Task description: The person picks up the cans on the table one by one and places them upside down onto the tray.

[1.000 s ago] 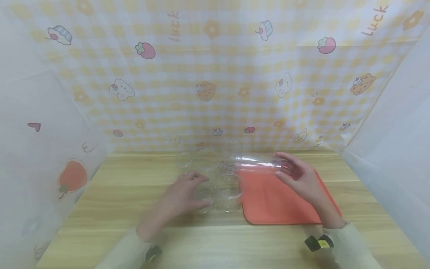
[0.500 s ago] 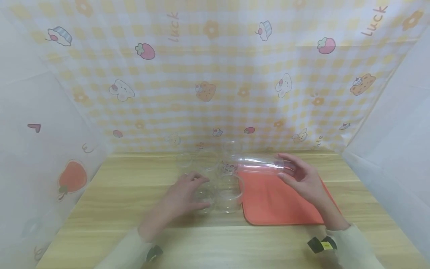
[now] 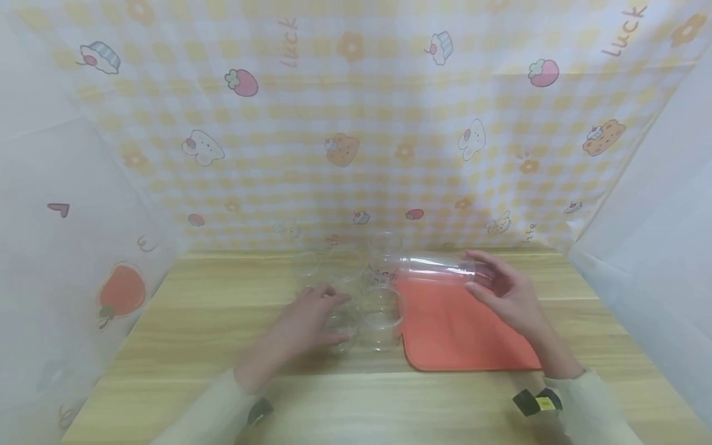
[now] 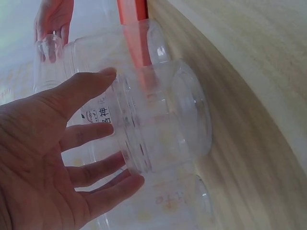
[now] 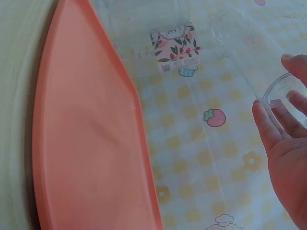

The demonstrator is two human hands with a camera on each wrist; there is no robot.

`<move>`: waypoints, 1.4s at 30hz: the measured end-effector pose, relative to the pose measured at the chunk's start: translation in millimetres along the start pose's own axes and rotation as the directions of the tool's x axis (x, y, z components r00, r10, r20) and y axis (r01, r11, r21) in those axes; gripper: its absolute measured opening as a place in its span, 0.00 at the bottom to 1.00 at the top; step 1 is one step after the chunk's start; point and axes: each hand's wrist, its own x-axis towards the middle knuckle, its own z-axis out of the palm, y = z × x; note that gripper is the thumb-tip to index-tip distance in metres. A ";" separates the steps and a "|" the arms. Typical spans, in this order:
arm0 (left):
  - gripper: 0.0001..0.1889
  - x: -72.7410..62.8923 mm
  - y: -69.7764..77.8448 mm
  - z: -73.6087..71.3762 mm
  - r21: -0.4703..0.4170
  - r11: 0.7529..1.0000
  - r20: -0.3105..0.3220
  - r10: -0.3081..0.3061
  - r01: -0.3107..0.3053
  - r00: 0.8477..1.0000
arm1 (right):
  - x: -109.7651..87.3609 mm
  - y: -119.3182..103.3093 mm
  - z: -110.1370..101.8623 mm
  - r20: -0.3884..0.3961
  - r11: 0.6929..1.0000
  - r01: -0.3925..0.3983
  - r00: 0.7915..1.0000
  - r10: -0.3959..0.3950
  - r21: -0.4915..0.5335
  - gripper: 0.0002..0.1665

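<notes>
Clear cylinder (image 3: 436,270) sideways, centre-right, my right grip (image 3: 508,296) pinching its end. Clear jars (image 3: 382,309) at centre, my left grip (image 3: 303,318) loosely spread beside them. Orange tray (image 3: 467,337) lower right on worktop (image 3: 356,405).

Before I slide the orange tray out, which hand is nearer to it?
Right. The right hand overlaps the orange tray in the head view, holding a clear cylinder by one end; the left hand is left of the tray, at a clear jar.

Cloth (image 3: 384,117): "luck" twice, "life" lower right. Jar label (image 4: 100,112): "神" reads, other characters partly hidden. Flowered label (image 5: 176,48) on clear jar (image 5: 144,19): print too blurry.
</notes>
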 end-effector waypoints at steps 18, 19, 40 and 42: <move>0.34 4.8 7.4 -6.3 0.086 0.996 0.072 0.011 -0.017 0.997 | -0.8 0.0 -11.6 -0.027 0.999 -0.005 1.000 0.004 -0.033 0.37; 0.34 5.1 7.8 -6.7 0.089 0.996 0.076 0.011 -0.017 0.997 | -0.8 0.0 -11.9 -0.025 1.000 -0.001 1.000 0.000 -0.029 0.37; 0.33 7.0 13.5 -10.1 0.081 0.997 0.115 -0.027 0.017 0.993 | -5.2 -8.3 -27.5 -0.053 0.985 -0.080 0.996 0.073 -0.153 0.39; 0.33 7.0 13.1 -9.6 0.079 0.997 0.115 -0.028 0.019 0.993 | -5.7 -9.5 -30.1 -0.047 0.987 -0.075 0.997 0.068 -0.144 0.39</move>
